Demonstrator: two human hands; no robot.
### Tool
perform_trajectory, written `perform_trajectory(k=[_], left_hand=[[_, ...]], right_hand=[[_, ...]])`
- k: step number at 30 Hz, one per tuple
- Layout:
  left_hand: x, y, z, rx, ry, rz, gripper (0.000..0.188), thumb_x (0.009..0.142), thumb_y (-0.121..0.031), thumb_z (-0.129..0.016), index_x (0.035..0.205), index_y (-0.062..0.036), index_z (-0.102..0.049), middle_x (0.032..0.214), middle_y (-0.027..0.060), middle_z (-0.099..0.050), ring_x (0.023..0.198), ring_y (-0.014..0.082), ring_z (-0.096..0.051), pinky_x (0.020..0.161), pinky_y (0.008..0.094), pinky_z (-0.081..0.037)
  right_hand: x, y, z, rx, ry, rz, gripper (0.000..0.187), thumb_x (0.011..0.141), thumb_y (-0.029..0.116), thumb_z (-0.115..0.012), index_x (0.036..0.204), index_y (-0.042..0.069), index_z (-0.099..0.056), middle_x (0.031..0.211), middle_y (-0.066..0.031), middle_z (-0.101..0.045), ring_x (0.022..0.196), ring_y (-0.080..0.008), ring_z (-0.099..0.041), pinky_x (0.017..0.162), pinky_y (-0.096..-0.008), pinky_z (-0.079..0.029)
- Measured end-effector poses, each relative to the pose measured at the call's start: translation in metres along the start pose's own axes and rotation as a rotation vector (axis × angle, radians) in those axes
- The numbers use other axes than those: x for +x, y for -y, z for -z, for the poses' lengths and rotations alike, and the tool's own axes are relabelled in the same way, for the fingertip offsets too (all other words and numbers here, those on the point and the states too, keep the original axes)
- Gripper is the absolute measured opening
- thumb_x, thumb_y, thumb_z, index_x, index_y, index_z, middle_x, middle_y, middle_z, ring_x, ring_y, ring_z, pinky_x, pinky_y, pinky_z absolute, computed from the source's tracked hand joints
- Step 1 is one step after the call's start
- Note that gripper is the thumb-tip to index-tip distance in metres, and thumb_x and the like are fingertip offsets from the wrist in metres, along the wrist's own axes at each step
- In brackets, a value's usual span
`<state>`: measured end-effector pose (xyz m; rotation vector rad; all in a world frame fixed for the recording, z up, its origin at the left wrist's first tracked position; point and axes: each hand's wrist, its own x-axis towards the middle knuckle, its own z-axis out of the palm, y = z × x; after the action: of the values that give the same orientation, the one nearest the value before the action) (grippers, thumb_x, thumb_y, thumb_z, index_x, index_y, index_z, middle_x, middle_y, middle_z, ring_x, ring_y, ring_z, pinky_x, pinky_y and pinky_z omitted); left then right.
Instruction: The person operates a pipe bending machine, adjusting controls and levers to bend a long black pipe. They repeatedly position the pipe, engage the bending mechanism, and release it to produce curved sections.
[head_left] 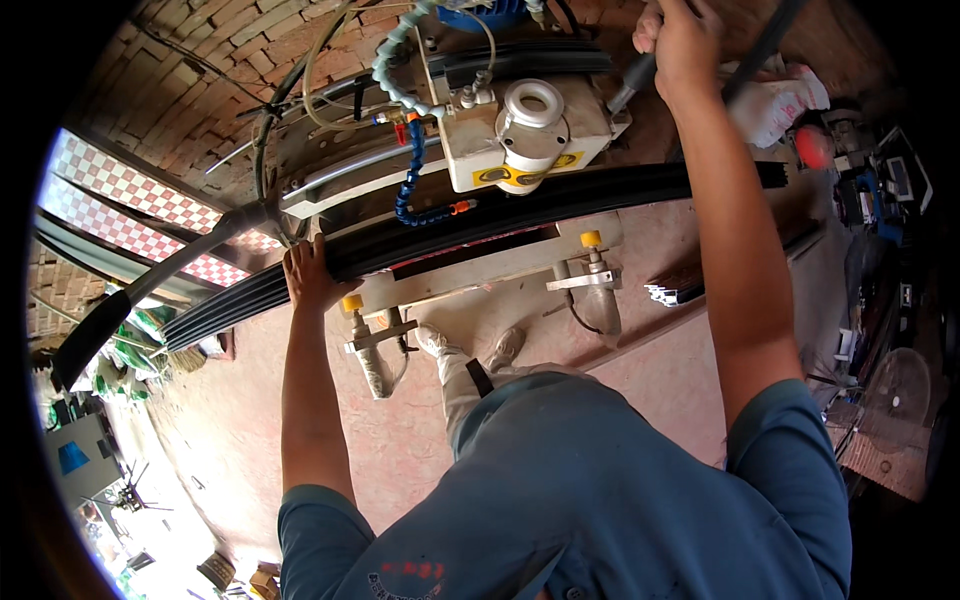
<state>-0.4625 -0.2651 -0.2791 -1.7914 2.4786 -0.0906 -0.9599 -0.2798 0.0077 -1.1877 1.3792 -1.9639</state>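
Observation:
A long bundle of black ribbed profiles (520,208) lies across the machine in front of me. My left hand (310,277) is closed over its left part, fingers on top and thumb toward me. Raised at the upper right, my right hand (683,48) is wrapped round the black grip of a lever (636,76), whose metal rod joins the machine's white head (480,145). That head, with a round white cap (534,103) and yellow labels, sits just beyond the profiles. A blue segmented coolant hose (409,178) with an orange nozzle points at them.
Two clamp cylinders with yellow caps (591,239) (352,302) stand on my side of the profiles. A grey lever with a black grip (95,335) sticks out at the left. A fan (895,395) and clutter line the right; a brick wall (180,60) rises behind.

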Motion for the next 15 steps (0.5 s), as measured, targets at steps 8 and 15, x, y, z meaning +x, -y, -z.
perform_trajectory(k=[8,15], left_hand=[[-0.004,0.005,-0.004,-0.046,-0.007,0.032,0.114,0.054,-0.065,-0.085,0.145,-0.0136,-0.042,0.132,0.0162,-0.048,0.132,0.0355,-0.042,0.117,0.0560,-0.025],[0.000,0.006,-0.006,-0.066,-0.059,0.005,0.115,0.049,-0.063,-0.088,0.142,-0.0101,-0.045,0.129,0.0155,-0.050,0.128,0.0339,-0.045,0.113,0.0527,-0.030]], right_hand=[[0.001,0.001,-0.008,0.076,0.020,-0.035,0.022,0.097,0.017,-0.063,0.099,-0.005,-0.063,0.060,-0.0014,-0.045,0.049,-0.0114,-0.040,0.048,-0.0283,-0.034],[-0.015,0.000,-0.032,0.126,0.107,-0.041,0.022,0.095,0.018,-0.068,0.086,-0.001,-0.061,0.060,0.0005,-0.045,0.049,-0.0084,-0.042,0.047,-0.0258,-0.034]])
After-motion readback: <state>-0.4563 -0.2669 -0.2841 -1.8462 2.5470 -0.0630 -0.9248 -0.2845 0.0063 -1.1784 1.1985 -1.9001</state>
